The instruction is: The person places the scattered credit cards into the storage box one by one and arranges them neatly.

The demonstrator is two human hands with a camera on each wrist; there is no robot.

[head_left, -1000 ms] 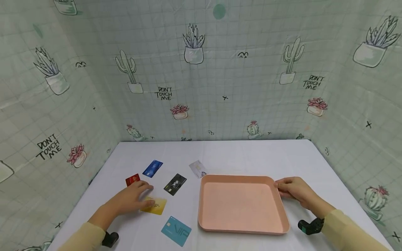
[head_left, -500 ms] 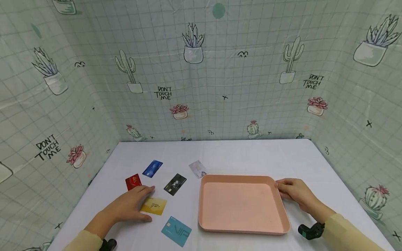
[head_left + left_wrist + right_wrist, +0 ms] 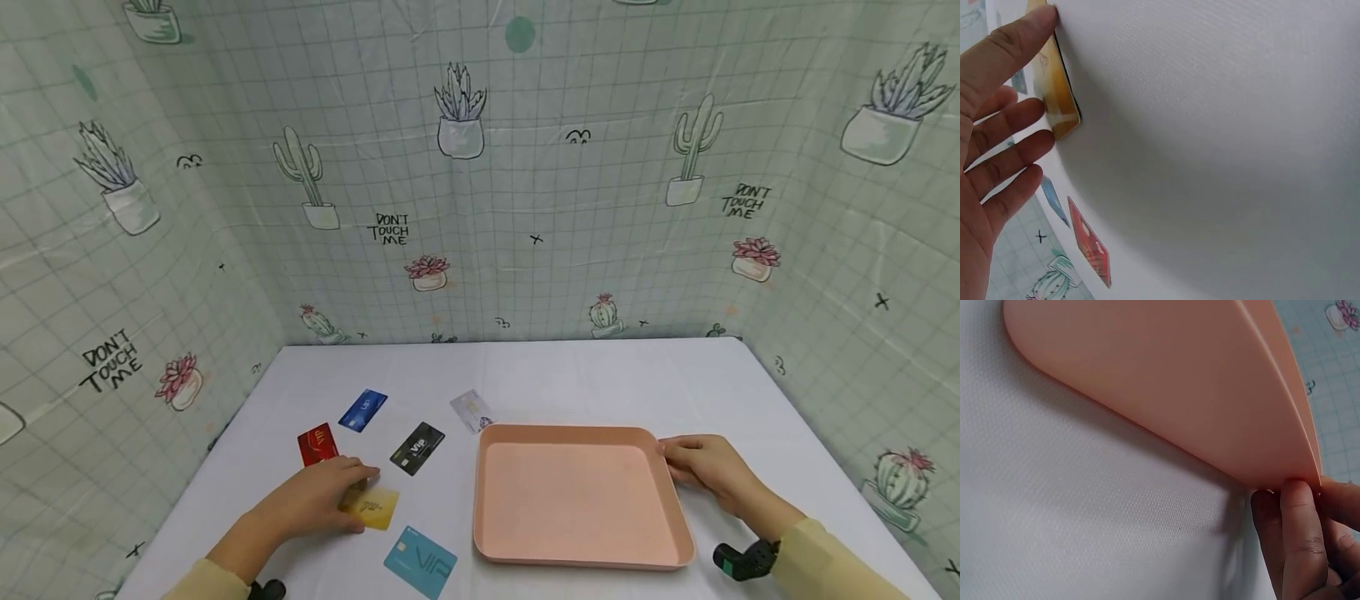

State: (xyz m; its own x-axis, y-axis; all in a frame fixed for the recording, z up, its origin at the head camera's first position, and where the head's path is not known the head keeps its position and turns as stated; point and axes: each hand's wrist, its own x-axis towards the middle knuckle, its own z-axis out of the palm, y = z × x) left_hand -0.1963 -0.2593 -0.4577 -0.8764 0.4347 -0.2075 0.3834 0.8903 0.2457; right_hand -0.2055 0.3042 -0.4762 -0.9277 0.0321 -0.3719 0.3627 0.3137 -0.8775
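Note:
A yellow card [image 3: 375,507] lies on the white table under my left hand [image 3: 311,497]. In the left wrist view, my left thumb touches one edge of that card [image 3: 1060,94] and my fingertips meet its other side, holding it across. My right hand [image 3: 708,467] grips the right rim of a pink rectangular tray [image 3: 581,496], thumb and fingers on its upper right corner. The right wrist view shows those fingers against the tray's outer wall [image 3: 1147,381]. Just beyond my left hand is a red card [image 3: 317,443].
Around the left hand lie a blue card [image 3: 363,410], a black VIP card [image 3: 417,448] and a teal VIP card [image 3: 422,562]. A pale grey card [image 3: 472,411] sits by the tray's upper left corner. A cactus-print cloth [image 3: 480,200] encloses the table's back and sides.
My left hand spread wider over the yellow card, then closed in on its edges, and the card shifted slightly toward me. The right hand stays on the tray.

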